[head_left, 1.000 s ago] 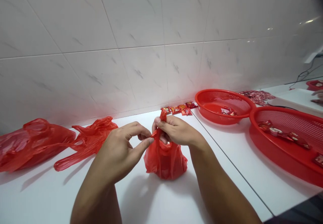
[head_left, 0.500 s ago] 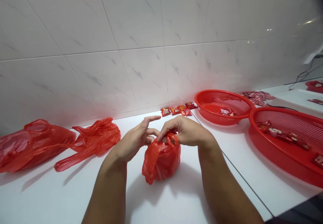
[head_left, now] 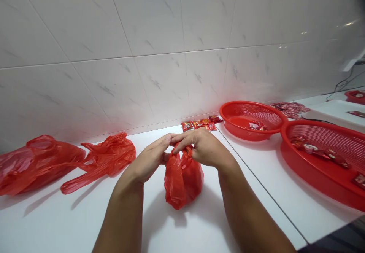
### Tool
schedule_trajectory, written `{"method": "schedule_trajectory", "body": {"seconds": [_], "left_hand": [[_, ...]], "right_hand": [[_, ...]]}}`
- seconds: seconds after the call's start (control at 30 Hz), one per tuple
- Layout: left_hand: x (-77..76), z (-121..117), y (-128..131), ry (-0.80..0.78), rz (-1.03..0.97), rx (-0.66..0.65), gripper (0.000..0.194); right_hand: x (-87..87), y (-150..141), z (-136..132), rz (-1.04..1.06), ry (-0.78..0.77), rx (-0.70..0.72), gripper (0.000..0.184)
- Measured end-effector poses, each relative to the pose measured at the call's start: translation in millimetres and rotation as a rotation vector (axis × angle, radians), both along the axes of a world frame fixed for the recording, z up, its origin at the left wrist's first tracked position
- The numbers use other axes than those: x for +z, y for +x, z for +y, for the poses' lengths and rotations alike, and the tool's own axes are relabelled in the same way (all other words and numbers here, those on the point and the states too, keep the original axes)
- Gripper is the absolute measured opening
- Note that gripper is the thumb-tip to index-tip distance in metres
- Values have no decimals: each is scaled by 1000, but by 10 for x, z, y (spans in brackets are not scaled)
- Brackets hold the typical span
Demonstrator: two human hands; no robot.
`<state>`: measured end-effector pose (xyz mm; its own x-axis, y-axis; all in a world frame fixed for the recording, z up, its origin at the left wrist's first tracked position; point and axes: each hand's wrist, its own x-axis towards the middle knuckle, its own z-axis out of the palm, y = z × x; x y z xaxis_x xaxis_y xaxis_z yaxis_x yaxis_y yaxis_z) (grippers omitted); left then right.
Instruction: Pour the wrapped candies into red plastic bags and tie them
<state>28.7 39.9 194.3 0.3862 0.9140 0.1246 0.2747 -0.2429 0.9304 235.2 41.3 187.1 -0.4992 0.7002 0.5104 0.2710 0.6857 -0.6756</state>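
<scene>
While two crumpled red plastic bags [head_left: 37,165] [head_left: 105,161] are lying on the white table [head_left: 71,222] at the far left, the left hand [head_left: 148,158] is reaching across with its fingers held together, and they are touching the right hand's fingers above the bag. I cannot tell if this hand is gripping the plastic. Compared with the earlier frame, the hands are coming closer together and the left forefinger is no longer pointing away alone. The small filled red plastic bag [head_left: 182,182] is sitting on the table between the two forearms, and its long axis is standing nearly upright, with the gathered top pointing up and the rounded bottom leaning slightly left. The right hand [head_left: 203,148] is closing over the top and gripping the plastic. Further right, small red snack packets [head_left: 198,124] are lying along the tiled wall [head_left: 142,55], and two round red plastic baskets [head_left: 228,112] [head_left: 313,180] are holding more red packets.
</scene>
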Motion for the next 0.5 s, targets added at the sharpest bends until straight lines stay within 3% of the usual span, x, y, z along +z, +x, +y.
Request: {"method": "schedule_trajectory", "body": {"seconds": [0.1,0.27,0.5], "left_hand": [[11,11,-17,-159,-39,-83,51],[6,44,-42,-30,11,60,42],[34,37,-57,-9,-15,86,31]], "right_hand": [[6,-1,-1,-6,-17,-16,68],[-4,-24,2,16,-71,-37,71],[-19,-45,10,70,-122,6,74]]}}
